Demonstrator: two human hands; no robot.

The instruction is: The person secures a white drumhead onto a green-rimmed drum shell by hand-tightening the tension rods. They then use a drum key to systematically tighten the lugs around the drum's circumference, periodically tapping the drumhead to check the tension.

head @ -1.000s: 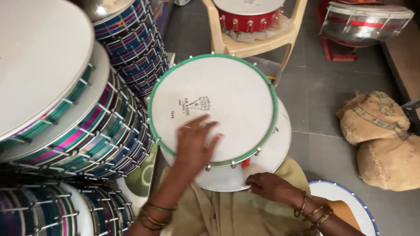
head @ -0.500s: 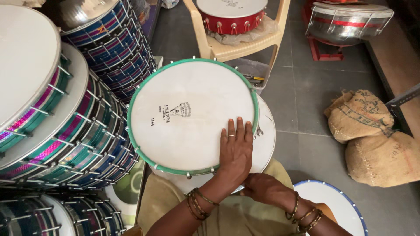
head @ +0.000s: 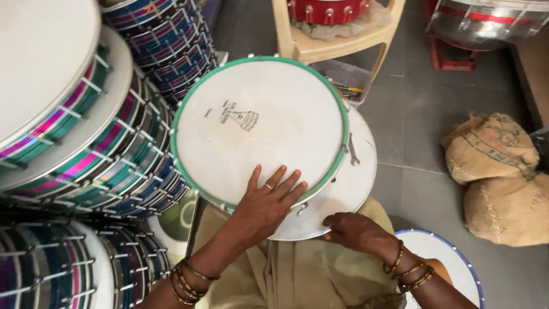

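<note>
A round frame drum with a white skin and a green rim (head: pixel 260 129) lies flat on top of a second, wider white drum head (head: pixel 351 183), which sticks out from under it on the right and near sides. Both rest over the person's lap, covered in olive cloth (head: pixel 297 269).

The left hand (head: pixel 266 200) lies palm down on the near edge of the green-rimmed drum, fingers spread and flat on the skin, crossing the rim; it presses rather than grips. The right hand (head: pixel 357 232) sits just beside it, lower and to the right, fingers curled around the near edge of the lower white drum head, clamped on its rim. Gold bangles ring both wrists.

A small metal spanner (head: pixel 353 153) lies on the exposed right part of the lower head. To the left, stacked drums with striped pink, teal and blue shells (head: pixel 86 149) crowd close. Two burlap sacks (head: pixel 503 171) sit on the grey floor at right, and a beige plastic chair (head: pixel 337 43) stands beyond the drum.
</note>
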